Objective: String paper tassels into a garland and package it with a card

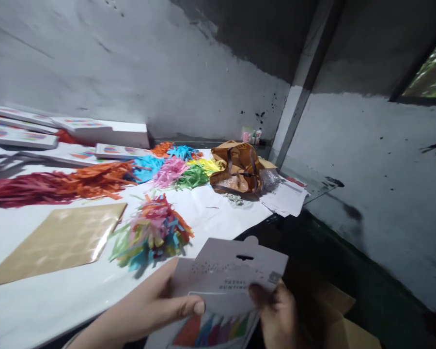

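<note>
A flat white tassel bunting box (218,295) fills the lower middle of the view, with a hang slot in its top flap and coloured tassels printed on its front. My left hand (163,300) grips its left side, thumb lying across the front. On the right edge, the fingers of my right hand (279,312) are closed round the box, slightly blurred. Just beyond it on the white table (218,225) lies a bunch of multicoloured paper tassels (154,232). A tan sheet (61,240) with a shiny surface rests to the left.
Dark red tassels (29,188), orange tassels (98,179) and other colours form a row across the table. White boxes (119,133) are stacked behind them. A brown bag (236,167) and papers (285,196) stand at the far end. Open cardboard (352,329) is low on the right.
</note>
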`<state>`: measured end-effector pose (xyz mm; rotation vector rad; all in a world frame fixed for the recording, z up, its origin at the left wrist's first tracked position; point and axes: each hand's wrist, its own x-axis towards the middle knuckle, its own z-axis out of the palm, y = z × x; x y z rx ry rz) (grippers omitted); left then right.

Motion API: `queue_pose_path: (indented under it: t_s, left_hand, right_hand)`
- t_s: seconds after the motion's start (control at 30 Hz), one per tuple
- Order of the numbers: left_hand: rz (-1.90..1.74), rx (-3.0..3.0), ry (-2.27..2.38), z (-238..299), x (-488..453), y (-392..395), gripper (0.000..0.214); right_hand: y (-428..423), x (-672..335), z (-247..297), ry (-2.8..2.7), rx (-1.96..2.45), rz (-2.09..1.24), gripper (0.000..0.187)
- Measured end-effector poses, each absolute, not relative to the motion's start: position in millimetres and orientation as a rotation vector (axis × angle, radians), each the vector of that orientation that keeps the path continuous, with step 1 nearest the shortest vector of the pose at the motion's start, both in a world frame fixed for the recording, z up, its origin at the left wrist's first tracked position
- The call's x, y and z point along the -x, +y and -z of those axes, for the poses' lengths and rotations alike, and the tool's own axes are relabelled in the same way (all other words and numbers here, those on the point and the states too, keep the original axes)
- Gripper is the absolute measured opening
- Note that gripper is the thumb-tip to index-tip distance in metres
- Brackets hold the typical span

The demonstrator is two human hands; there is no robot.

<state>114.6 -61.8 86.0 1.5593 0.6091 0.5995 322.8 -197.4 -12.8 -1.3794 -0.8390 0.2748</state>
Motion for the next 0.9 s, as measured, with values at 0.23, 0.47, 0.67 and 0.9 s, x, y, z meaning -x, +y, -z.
queue_pose_path:
  t_s: [0.23,0.47,0.67,0.9]
  left_hand:
    - [-0.633,-1.329,0.802,-72.1,-103.6,-43.7,0.04]
    - [-0.494,-1.053,0.628,-50.3,-97.5,-39.3,0.046]
    - [-0.435,-0.92,0.596,-29.7,-94.6,-28.6,0.05]
    - [-0.501,-0.791,0.665,-30.7,-104.9,-30.4,0.042]
  right_hand:
    - [-148.5,-310.3,4.2,-1.268,1.283,0.411,0.054]
    - [-122.9,-304.0,-22.8,-1.647,1.298,0.481,0.015]
    - [-112.5,-301.5,-29.3,-1.648,1.208,0.231,0.008]
    - [-109.3,-305.5,-24.4,-1.619,1.207,0.178,0.011]
